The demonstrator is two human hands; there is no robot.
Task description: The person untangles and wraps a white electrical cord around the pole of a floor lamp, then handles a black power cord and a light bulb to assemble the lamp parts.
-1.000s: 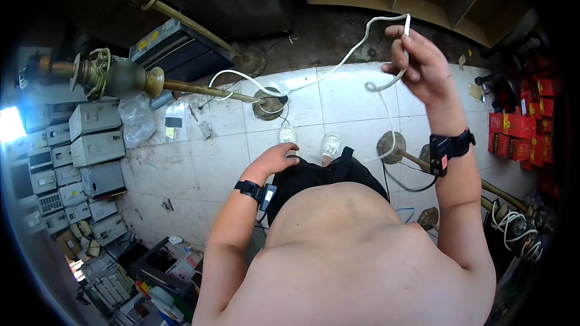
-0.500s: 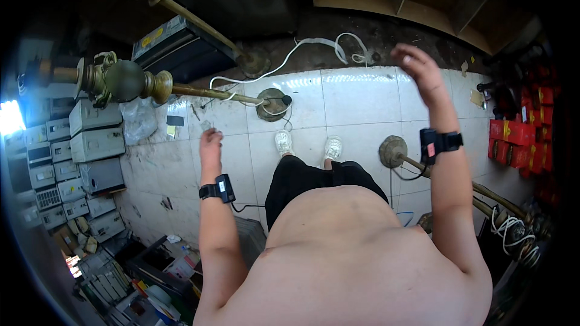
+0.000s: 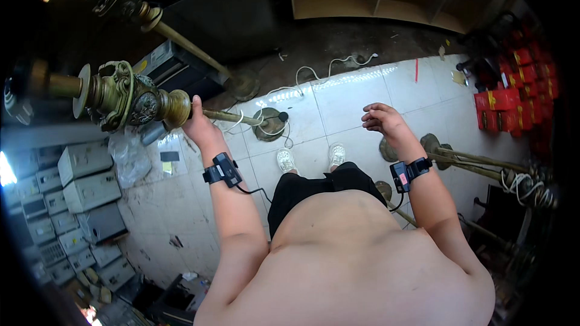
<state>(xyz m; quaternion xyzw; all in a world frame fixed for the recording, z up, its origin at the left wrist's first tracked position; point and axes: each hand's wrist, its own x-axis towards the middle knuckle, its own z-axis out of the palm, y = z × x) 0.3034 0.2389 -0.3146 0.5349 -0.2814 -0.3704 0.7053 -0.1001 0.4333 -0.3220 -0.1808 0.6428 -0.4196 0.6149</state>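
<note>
My left hand (image 3: 202,127) is at the upper pole of a brass floor lamp (image 3: 130,96), just below its wide collar. Its thumb shows above the pole, while the other fingers are hidden behind, apparently wrapped round it. The lamp has an ornate greenish-gold body, and its round base (image 3: 266,128) rests on the white tiles near my left shoe. A white cord (image 3: 284,92) runs along the floor and by the lamp's foot. In mid-air to the right, my right hand (image 3: 385,122) holds nothing; its fingers are loosely bent and apart.
A second brass lamp (image 3: 190,48) stands beyond the first. More lamp poles (image 3: 468,160) are on the right, with red boxes (image 3: 498,108) behind. Grey-white equipment cases (image 3: 87,172) are stacked at left. A wooden shelf unit (image 3: 368,6) lines the far side.
My left hand has moved forward and left onto the lamp's pole. My right hand has come lower and inward to the left. The view has shifted a little.
</note>
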